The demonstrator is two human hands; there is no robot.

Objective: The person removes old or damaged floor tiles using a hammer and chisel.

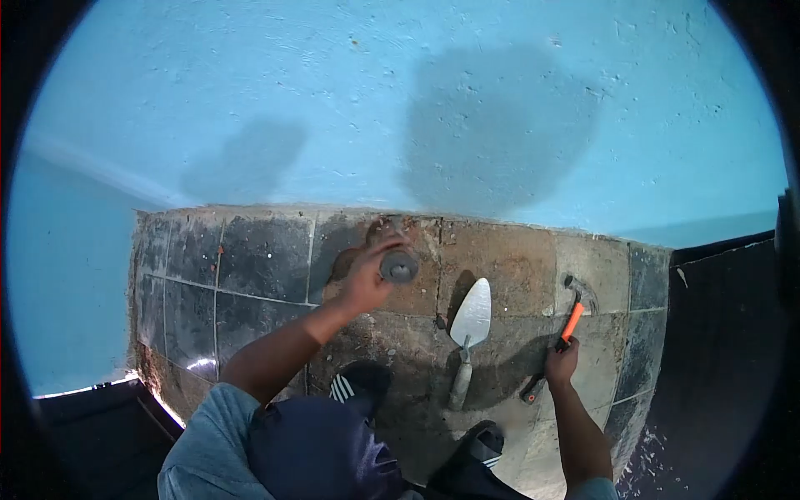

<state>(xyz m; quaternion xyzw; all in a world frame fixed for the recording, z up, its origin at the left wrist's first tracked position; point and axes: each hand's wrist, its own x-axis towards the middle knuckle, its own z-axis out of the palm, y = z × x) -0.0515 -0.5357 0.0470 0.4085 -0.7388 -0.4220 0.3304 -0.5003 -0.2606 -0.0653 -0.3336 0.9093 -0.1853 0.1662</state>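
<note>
Orange-and-black hammer [575, 321], R of the trowel [472, 318], gripped in the R hand [562, 363], fingers wrapped tight round the dark grip. Long axis runs diag.: metal head at the far end, up toward the wall & away from the trowel; butt end sticks out below the hand, angled back toward the trowel handle. Can't tell if it touches the floor.

L hand [365, 282] is L of the trowel blade, approx. level w/ its tip, closed round a dark round-ended object [399, 265]; some fingers hidden. Its round end faces up to the cam, so long axis is seen nearly end-on; lower part not visible.

Trowel itself lies on the tiled floor [262, 258], b/w the two hands: pointed blade toward the blue wall [333, 92], handle back toward the person. Small dark lump [441, 321] just L of the blade. L shoe [362, 387], black w/ white stripes, is L of the trowel handle; R shoe [485, 439], same type, just below-R of the handle end.
</note>
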